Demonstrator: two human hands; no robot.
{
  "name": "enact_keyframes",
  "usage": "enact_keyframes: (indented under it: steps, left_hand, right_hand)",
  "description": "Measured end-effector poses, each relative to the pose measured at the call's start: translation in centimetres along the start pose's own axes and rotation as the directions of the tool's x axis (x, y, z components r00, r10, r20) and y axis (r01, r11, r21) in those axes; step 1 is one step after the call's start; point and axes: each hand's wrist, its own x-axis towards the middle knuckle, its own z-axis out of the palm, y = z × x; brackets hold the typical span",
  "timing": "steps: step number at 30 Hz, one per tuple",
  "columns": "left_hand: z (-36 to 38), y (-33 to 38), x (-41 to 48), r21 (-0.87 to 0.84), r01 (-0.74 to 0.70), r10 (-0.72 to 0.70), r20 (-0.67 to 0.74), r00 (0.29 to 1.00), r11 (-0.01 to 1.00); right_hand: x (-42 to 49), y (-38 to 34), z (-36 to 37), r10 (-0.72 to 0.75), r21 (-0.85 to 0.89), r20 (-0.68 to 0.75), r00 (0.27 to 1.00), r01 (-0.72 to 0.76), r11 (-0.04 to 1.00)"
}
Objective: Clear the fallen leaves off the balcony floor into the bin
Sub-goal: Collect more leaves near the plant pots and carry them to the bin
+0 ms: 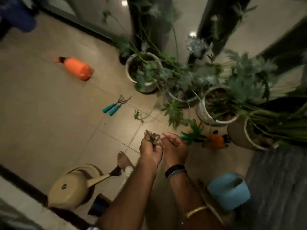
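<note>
left hand (150, 147) gripping leaves (152, 137), tips pointing up

Left hand (150, 146): your fingers curl round a small clump of leaves.
Right hand (174, 146): cupped, touching your left.

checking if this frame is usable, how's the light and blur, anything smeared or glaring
Head view: dim, warm light; potted green plants at right smear with motion blur; two bright glare spots on the glossy upper floor; wide-angle bending at the edges; the hands and orange spray bottle stay fairly readable.
</note>
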Motion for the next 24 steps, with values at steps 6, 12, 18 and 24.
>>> enact_keyframes:
  steps: [6, 12, 18, 24]
  left_hand:
    - [1.8, 13.8, -9.2, -0.154, -0.066, 0.074, 0.043, 0.996, 0.986]
    - [2.1, 27.1, -14.7, -0.202, -0.167, 0.175, 0.023, 0.984, 0.965]
    - [4.7, 39.7, -18.0, -0.324, -0.268, 0.287, 0.012, 0.958, 0.907]
    - [8.0, 50.5, -18.7, -0.309, -0.337, 0.369, 0.049, 0.928, 0.889]
  right_hand:
    - [-11.7, -6.9, 10.8, -0.033, -0.030, 0.136, 0.990, 0.037, 0.999]
    - [-20.3, -10.6, 22.0, -0.048, -0.010, 0.300, 0.953, 0.053, 0.999]
    - [-25.0, -13.4, 33.6, -0.111, -0.031, 0.428, 0.897, 0.137, 0.990]
    - [-26.1, -16.1, 45.3, -0.217, -0.063, 0.563, 0.798, 0.303, 0.951]
